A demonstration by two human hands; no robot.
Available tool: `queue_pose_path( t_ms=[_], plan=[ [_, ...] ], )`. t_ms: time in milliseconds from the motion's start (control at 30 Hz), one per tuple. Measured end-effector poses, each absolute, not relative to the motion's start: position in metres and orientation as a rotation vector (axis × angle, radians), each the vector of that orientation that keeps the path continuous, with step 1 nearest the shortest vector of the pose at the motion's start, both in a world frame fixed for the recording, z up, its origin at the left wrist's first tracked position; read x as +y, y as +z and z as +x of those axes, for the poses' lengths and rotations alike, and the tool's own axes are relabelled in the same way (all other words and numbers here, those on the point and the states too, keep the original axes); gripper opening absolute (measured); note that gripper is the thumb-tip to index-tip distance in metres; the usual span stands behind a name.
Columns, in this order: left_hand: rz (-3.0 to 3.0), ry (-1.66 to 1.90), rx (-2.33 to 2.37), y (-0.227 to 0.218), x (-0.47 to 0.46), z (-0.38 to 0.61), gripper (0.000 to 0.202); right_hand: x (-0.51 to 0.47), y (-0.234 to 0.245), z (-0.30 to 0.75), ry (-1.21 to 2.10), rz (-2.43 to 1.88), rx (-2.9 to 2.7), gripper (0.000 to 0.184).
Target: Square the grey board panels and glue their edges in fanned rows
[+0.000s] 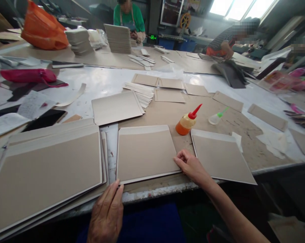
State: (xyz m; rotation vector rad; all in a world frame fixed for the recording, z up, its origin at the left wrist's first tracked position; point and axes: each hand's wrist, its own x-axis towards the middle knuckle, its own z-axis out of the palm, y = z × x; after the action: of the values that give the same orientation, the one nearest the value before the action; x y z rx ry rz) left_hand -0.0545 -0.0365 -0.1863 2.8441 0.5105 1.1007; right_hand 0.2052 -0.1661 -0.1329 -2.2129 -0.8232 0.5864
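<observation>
Large panel stack (pixel 51 162): grey-brown sheets with pale borders, unevenly piled on the near left of the bench (pixel 99 79), close beside the left hand.
Orange bag (pixel 43 27): slumped at the far left, beside a pile of boards (pixel 79 41).
Pink pouch (pixel 28 75): lying on dark material, with papers and a dark flat device (pixel 44 119) nearer.
Askew panel (pixel 117 107): beyond the middle panel, set at an angle, its right end by a fanned bundle of strips (pixel 143 96).
Person in green (pixel 129 15): across the bench, behind a tall pile of boards (pixel 118 38).
Red-tipped bottle (pixel 185 124): upright, orange liquid inside, beyond the gap between middle and right panels; nearest obstacle to the right hand.
Green-tipped bottle (pixel 215 118): small, tilted, farther right.
Right panel (pixel 221 157): just beside the right hand, its near right corner past the bench edge.
Person in patterned top (pixel 221 40): bent over the far right.
Middle panel (pixel 146 152): flat at the near edge, between both hands.
Left hand (pixel 107 212): fingers extended and together, tips touching the middle panel's near left corner; not grasping.
Right hand (pixel 190 165): fingers curled, thumb and forefinger at that panel's right edge; whether they pinch it, I cannot tell.
</observation>
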Motion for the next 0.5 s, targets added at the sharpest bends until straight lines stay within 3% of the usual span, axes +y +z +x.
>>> queue_pose_path(
  t_ms=[500],
  plan=[
    [2.969, 1.072, 0.433, -0.200, -0.024, -0.062, 0.045, -0.164, -0.135, 0.211, 0.532, -2.296, -0.944, 0.016]
  ],
)
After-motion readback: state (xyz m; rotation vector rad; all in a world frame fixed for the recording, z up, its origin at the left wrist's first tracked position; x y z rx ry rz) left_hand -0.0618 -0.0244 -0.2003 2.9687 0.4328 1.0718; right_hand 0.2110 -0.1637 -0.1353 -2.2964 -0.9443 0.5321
